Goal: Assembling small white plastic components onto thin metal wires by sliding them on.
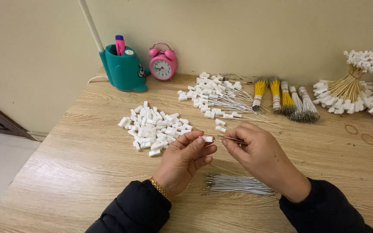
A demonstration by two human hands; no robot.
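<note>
My left hand point(185, 157) pinches a small white plastic connector block point(207, 139) between thumb and forefinger, just above the pale wooden counter point(87, 164). My right hand point(255, 153) is closed on a thin white wire point(234, 140), its tip at the block. A loose bundle of white wires point(236, 184) lies near me, under my wrists. A heap of white plastic blocks point(154, 127) sits to the left, with finished wired blocks point(214, 97) farther off.
</note>
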